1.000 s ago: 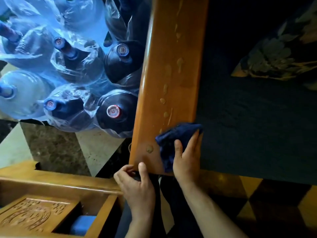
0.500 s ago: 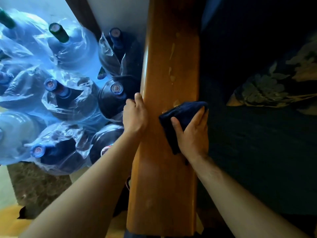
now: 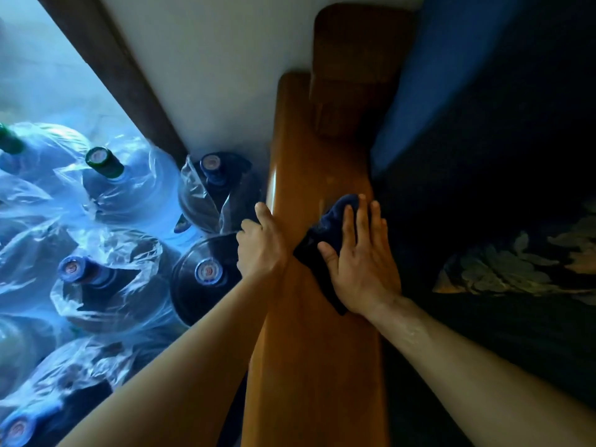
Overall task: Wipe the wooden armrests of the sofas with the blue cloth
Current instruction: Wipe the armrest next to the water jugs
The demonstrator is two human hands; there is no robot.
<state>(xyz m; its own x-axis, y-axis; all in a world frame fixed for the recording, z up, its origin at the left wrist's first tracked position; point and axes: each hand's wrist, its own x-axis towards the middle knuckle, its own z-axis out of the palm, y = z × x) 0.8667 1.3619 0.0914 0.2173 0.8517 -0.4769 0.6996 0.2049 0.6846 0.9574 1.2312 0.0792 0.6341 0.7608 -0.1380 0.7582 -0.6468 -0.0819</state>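
The blue cloth (image 3: 325, 233) lies flat on top of the wooden armrest (image 3: 309, 366), near its right edge. The right hand (image 3: 361, 269) presses it down with an open palm and spread fingers, so it is pushing the cloth, not squeezing it. A moment ago the cloth was at the near end of the armrest, close to the person. Now it is much farther up, past the middle and nearer the wall (image 3: 219, 75). The little wet drops that sat on the wood before are not on the part behind the cloth now. That part looks smooth and clean. So the wiping seems to be working, and most of this armrest looks done.

The left hand (image 3: 261, 246) has moved up too. It was at the near end, and now it is curled over the left edge of the armrest, beside the cloth, gripping the wood. It looks like it steadies the person as they lean forward.

Only a short bit of wood is left ahead of the cloth, up to the darker wooden block (image 3: 358, 75) at the far end. I think that bit comes next.

To the left, big water bottles (image 3: 206, 272) in plastic wrap stand on the floor. To the right is the dark sofa seat (image 3: 483, 188) with a leafy cushion (image 3: 516, 269).
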